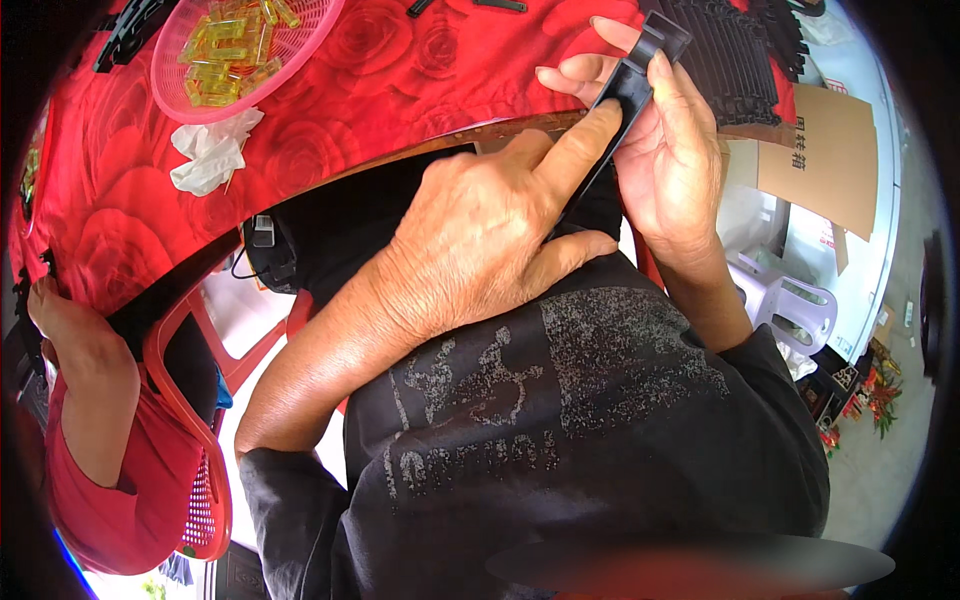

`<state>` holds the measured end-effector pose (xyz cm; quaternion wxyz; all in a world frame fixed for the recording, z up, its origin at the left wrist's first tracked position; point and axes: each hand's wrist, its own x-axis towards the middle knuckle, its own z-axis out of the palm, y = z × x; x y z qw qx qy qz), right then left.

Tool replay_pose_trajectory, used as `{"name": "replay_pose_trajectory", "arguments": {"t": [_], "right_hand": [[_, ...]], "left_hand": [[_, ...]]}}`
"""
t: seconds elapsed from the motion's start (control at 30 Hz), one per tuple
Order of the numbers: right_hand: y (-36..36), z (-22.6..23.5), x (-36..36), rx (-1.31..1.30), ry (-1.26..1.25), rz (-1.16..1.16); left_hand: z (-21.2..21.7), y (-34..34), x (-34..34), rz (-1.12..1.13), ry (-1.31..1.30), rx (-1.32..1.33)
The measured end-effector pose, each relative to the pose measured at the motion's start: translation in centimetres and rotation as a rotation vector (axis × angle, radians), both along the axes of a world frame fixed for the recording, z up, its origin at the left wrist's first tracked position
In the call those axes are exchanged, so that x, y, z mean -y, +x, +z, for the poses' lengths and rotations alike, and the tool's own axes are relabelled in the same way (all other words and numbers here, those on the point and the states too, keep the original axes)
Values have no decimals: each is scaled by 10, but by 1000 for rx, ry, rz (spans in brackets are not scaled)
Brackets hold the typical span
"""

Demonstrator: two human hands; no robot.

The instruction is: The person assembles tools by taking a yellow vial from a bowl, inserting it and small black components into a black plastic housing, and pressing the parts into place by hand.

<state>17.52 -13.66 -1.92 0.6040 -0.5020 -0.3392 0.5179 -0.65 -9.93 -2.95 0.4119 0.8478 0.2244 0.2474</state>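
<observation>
A long, narrow black plastic piece (629, 84) with a squared, hollow-looking end is held slantwise between my hands, just off the table's near edge. My right hand (672, 150) grips its upper part, thumb on the near face and other fingers behind. My left hand (490, 220) is closed about the lower part, its index finger pressed along the channel and its thumb stretched out below. The palm hides the piece's lower end.
A red rose-patterned tablecloth (330, 125) covers the table. On it are a pink basket (300, 75) of yellow transparent parts (228, 45), crumpled tissue (212, 150) and stacked black pieces (715, 70). Cardboard (820, 160) stands right. A person in a red sleeve (125, 480) sits left, beside a red chair (160, 340).
</observation>
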Motion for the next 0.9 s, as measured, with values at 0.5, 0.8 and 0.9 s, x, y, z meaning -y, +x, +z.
{"name": "replay_pose_trajectory", "arguments": {"t": [0.5,0.8,0.9], "right_hand": [[-10,9,-2,-59,-114,-7],[46,-55,-16,-258,-120,94],[13,-55,-32,-292,-234,105]], "left_hand": [[32,-8,-44,-260,-40,-190],[55,3,-76,-181,419,17],[55,-5,-84,-165,553,5]]}}
